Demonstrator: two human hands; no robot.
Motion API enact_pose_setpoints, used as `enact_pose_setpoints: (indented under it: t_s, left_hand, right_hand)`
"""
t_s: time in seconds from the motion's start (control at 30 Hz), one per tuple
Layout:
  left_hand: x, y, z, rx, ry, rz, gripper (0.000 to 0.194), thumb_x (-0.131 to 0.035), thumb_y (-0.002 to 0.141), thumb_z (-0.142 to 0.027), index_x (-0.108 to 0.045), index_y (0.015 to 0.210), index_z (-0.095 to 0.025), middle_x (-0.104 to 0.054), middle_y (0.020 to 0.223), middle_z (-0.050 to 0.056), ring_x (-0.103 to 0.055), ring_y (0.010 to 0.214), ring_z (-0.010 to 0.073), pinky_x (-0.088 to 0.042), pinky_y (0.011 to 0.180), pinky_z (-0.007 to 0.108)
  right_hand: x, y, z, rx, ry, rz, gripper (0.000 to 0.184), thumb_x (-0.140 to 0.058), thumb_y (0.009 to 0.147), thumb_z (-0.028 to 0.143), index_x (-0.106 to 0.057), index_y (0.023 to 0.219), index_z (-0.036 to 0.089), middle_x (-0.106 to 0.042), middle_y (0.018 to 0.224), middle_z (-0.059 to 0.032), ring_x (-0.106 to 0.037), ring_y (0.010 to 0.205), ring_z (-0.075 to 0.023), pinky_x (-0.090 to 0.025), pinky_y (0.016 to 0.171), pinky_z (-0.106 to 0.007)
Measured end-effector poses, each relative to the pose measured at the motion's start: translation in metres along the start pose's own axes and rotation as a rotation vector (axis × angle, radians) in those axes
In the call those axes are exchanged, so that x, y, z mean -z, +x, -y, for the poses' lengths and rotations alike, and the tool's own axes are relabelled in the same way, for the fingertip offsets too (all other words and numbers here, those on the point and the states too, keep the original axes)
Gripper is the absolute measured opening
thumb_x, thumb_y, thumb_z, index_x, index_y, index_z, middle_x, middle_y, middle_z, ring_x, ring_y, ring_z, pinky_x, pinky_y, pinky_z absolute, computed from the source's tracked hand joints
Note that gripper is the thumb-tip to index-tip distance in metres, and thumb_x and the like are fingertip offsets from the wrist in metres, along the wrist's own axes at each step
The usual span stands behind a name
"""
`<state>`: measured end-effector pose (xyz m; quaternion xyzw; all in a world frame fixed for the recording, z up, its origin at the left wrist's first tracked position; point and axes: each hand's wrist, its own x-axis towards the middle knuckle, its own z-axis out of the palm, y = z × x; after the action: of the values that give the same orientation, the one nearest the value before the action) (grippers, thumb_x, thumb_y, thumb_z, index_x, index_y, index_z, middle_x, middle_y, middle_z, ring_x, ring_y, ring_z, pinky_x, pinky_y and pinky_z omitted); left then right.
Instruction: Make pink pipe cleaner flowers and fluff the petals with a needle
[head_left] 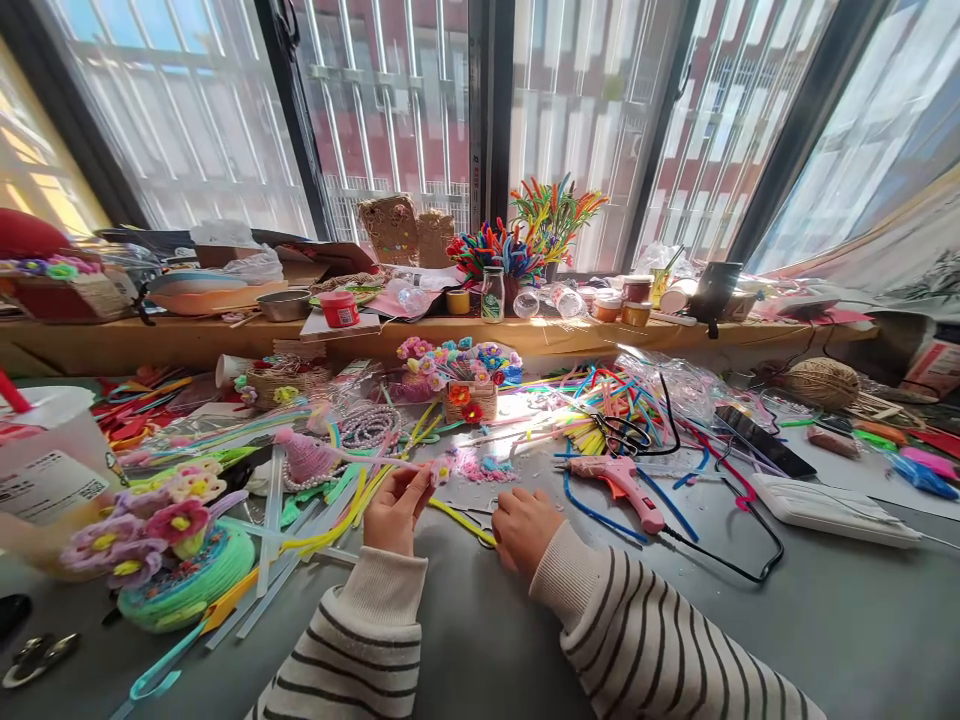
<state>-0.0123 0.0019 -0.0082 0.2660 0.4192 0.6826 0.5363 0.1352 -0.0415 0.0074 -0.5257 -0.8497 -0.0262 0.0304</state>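
My left hand (396, 508) is closed in a pinch on a pink pipe cleaner flower (441, 471), a small fuzzy bloom at the fingertips. A pale pink strand runs left from it. To its right my right hand (525, 530) is curled just above the grey table (480, 640); a thin metal loop shows beside its fingers, and what they hold is hidden. Beyond the hands lie pink and blue fuzzy clippings (484, 467). A yellow pipe cleaner (457, 515) passes between the hands. Right of my right hand rests a pink hot glue gun (619, 482).
Black-handled scissors (619, 432) lie among loose pipe cleaners. A small basket of fuzzy flowers (471, 400) stands behind. At left are a green base with flowers (187, 570), clear glue sticks (271, 530) and a drink cup (52, 450). A white power strip (832, 510) and phone (763, 440) are at right.
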Motion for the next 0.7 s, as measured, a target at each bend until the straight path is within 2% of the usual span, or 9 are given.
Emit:
enact_pose_setpoints:
  t_s: [0.1, 0.27, 0.4, 0.57, 0.7]
  left_hand:
    - [0.001, 0.0, 0.001, 0.008, 0.021, 0.018, 0.023, -0.068, 0.044, -0.02, -0.055, 0.061, -0.013, -0.06, 0.058, -0.003, -0.056, 0.056, 0.0076, -0.048, 0.059, 0.019]
    - [0.001, 0.0, 0.001, -0.008, 0.018, 0.014, 0.022, -0.068, 0.045, -0.019, -0.055, 0.062, -0.013, -0.059, 0.059, -0.003, -0.056, 0.056, 0.0075, -0.047, 0.058, 0.019]
    - [0.001, 0.0, 0.002, -0.013, 0.02, -0.007, 0.021, -0.067, 0.045, -0.018, -0.055, 0.062, -0.013, -0.058, 0.057, -0.004, -0.056, 0.055, 0.0078, -0.047, 0.059, 0.021]
    - [0.001, 0.0, 0.003, -0.015, 0.028, -0.014, 0.02, -0.067, 0.046, -0.02, -0.054, 0.06, -0.013, -0.058, 0.056, -0.003, -0.055, 0.054, 0.0078, -0.047, 0.06, 0.022]
    - [0.001, 0.0, 0.002, -0.012, 0.022, -0.016, 0.022, -0.068, 0.045, -0.021, -0.054, 0.06, -0.013, -0.057, 0.054, -0.004, -0.054, 0.052, 0.007, -0.047, 0.057, 0.02]
  right_hand:
    - [-0.002, 0.004, -0.012, -0.038, 0.117, -0.04, 0.017, -0.049, 0.071, 0.03, -0.059, 0.071, 0.017, -0.056, 0.08, -0.0049, -0.048, 0.08, -0.0191, -0.036, 0.063, -0.028]
    - [-0.006, 0.015, -0.021, -0.104, 0.169, -0.016, 0.017, -0.053, 0.069, 0.029, -0.06, 0.077, 0.017, -0.057, 0.083, -0.0054, -0.049, 0.082, -0.0184, -0.036, 0.071, -0.027]
    - [-0.006, 0.018, -0.017, -0.084, 0.18, 0.046, 0.029, -0.056, 0.064, 0.036, -0.058, 0.083, 0.014, -0.055, 0.088, -0.0082, -0.048, 0.085, -0.0207, -0.037, 0.074, -0.028]
    - [-0.001, 0.022, -0.009, -0.116, 0.134, 0.105, 0.031, -0.052, 0.063, 0.029, -0.056, 0.087, 0.01, -0.054, 0.091, -0.0117, -0.049, 0.087, -0.0224, -0.038, 0.075, -0.029]
    - [0.001, 0.025, -0.006, -0.174, 0.065, 0.176, 0.04, -0.052, 0.061, 0.028, -0.055, 0.092, 0.004, -0.054, 0.092, -0.0166, -0.049, 0.087, -0.0254, -0.04, 0.072, -0.031]
